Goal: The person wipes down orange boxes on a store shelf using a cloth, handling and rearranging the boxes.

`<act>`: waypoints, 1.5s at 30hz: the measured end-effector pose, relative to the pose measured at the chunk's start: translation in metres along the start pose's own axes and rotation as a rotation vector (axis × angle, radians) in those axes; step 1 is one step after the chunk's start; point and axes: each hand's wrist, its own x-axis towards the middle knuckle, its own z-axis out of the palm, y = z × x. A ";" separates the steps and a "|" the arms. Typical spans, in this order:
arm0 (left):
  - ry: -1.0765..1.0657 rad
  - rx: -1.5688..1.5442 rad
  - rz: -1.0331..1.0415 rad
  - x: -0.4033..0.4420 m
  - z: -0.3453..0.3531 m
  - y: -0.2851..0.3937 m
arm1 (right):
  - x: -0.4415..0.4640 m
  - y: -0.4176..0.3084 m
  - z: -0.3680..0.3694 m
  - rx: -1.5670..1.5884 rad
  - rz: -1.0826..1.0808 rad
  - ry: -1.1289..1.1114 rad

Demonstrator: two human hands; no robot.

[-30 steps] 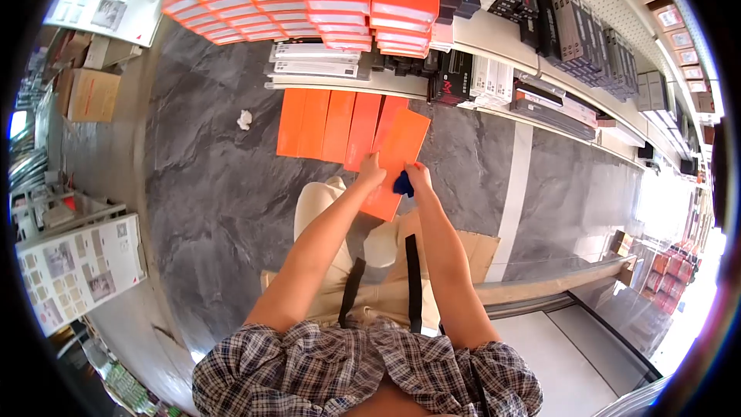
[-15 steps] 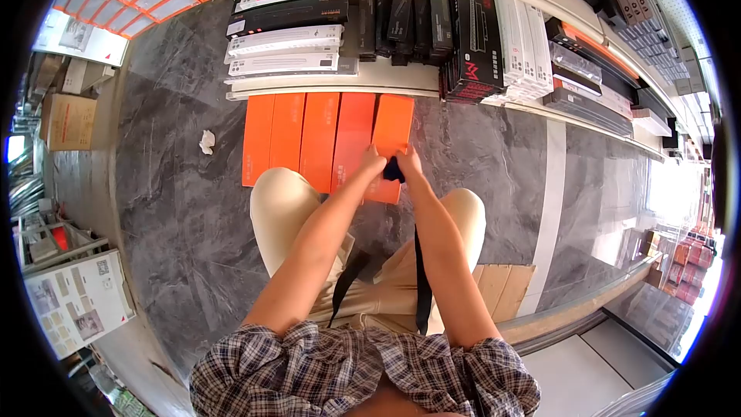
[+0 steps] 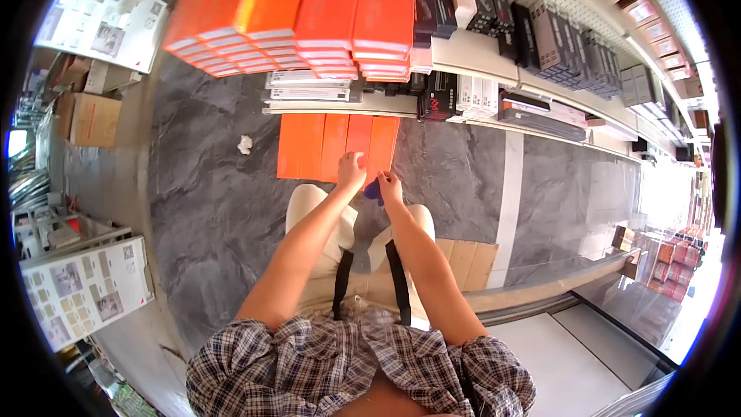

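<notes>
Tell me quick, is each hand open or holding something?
Left hand: loosely open by the orange boxes, nothing visibly held.
Right hand: closed on a small blue item.

Orange on the boxes (image 3: pixel 301 147) along the front edge of the lower shelf (image 3: pixel 378 105), blue on the small bundle (image 3: pixel 374 191), veined grey over the floor (image 3: pixel 216 216), dark-and-white plaid on the shirt (image 3: pixel 266 367), cream on the trousers (image 3: pixel 312 282).

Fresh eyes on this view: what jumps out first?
Probably the big stack of orange boxes at top left of centre, then the row of matching boxes on the dark floor, in front of the shelving. Next, the small blue item at the right hand, beside that row's near end.
</notes>
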 end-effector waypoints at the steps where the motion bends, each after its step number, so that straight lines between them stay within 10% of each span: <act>1: -0.015 -0.041 0.083 -0.008 -0.032 0.019 | -0.013 -0.017 -0.011 0.090 0.020 -0.123; 14: 0.070 -0.201 0.284 -0.050 -0.296 0.202 | -0.204 -0.306 -0.103 0.452 -0.132 -0.505; 29: 0.014 -0.025 0.365 0.068 -0.481 0.080 | -0.220 -0.420 0.085 0.407 -0.204 -0.171; 45: -0.080 0.342 0.176 0.118 -0.509 0.041 | -0.154 -0.449 0.119 -0.066 -0.308 -0.196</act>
